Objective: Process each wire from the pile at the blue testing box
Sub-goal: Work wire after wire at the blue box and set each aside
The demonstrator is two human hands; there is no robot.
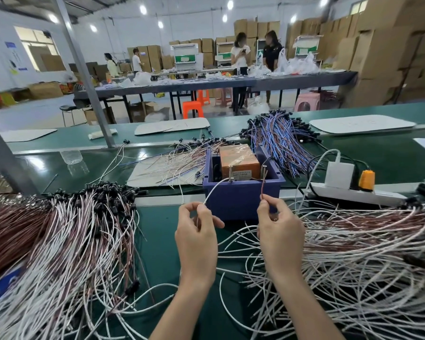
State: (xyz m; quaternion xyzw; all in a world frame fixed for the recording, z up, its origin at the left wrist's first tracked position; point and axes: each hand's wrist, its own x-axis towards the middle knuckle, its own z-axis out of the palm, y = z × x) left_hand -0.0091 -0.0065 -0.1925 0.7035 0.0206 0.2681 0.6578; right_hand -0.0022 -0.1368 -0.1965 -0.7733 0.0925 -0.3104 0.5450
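A white power strip (353,193) carries a white adapter (339,174) and, seemingly, an orange plug (366,180).

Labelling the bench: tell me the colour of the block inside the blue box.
Orange, wrapped in clear film; the head view shows the block sitting in the blue box.

Blue testing box (241,200) — open-topped, upright — between wire piles (353,246).

Your left hand (196,238) covers the lower run of the white wire (215,190) it pinches, so you cannot see where that wire ends. Your right hand (281,233) likewise hides the rest of the reddish wire (263,187). The label (242,174) inside the blue box (242,202) is too small to read. Both wire piles (353,253) run off the picture's edges.
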